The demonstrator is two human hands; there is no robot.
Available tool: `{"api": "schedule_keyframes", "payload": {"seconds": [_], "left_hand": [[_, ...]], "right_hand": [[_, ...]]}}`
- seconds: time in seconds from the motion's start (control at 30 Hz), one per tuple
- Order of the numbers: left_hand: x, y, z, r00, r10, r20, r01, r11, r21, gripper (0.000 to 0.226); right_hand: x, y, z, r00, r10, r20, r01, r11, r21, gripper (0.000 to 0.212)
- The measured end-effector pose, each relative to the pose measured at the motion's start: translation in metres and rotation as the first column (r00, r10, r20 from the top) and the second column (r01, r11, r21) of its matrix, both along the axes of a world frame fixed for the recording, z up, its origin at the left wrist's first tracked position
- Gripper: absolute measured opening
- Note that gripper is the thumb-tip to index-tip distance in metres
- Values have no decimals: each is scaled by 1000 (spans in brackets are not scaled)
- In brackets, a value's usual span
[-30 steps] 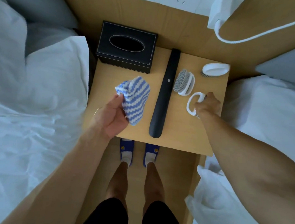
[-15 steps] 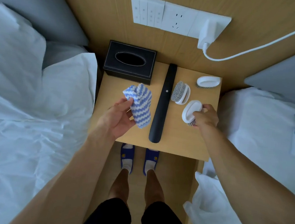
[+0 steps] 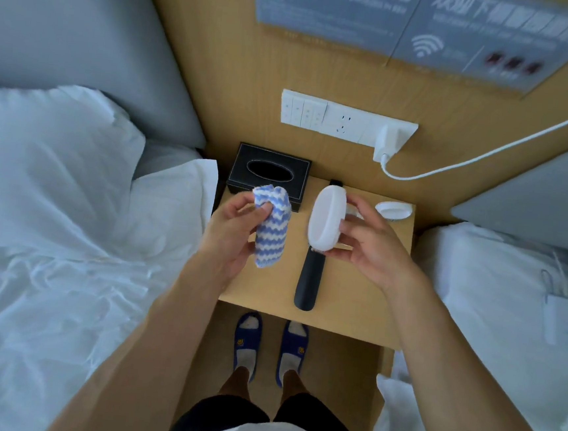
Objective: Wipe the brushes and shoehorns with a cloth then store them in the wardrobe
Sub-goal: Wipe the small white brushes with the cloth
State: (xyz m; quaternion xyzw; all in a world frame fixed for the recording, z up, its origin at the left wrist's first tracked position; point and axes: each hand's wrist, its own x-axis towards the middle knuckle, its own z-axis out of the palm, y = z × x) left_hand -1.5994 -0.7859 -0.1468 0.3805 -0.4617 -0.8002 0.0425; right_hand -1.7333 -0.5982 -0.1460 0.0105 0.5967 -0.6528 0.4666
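Between two beds, a small bench [image 3: 353,310] carries a shoehorn [image 3: 308,279]. Right hand [image 3: 372,250] holds a brush [image 3: 325,220] above it, left hand [image 3: 236,231] pinches the cloth [image 3: 272,229]; a loose fingertip grip could drop the brush.

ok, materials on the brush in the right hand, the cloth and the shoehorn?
Brush: smooth white shell, looks like moulded plastic.
Cloth: fuzzy blue-and-white zigzag weave, probably microfibre; it droops limp.
Shoehorn: black with a soft sheen, plastic or coated metal; can't tell which.

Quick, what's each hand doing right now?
Left hand: grip closed on the striped cloth.
Right hand: grip closed on a white brush.
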Motion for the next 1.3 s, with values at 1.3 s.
{"api": "schedule_keyframes", "payload": {"seconds": [1.3], "left_hand": [[-1,19,119,961,-160,-227,-158,359,-920,28]], "right_hand": [[18,-43,117,959,-17,-283,-59,965,-257,48]]}}
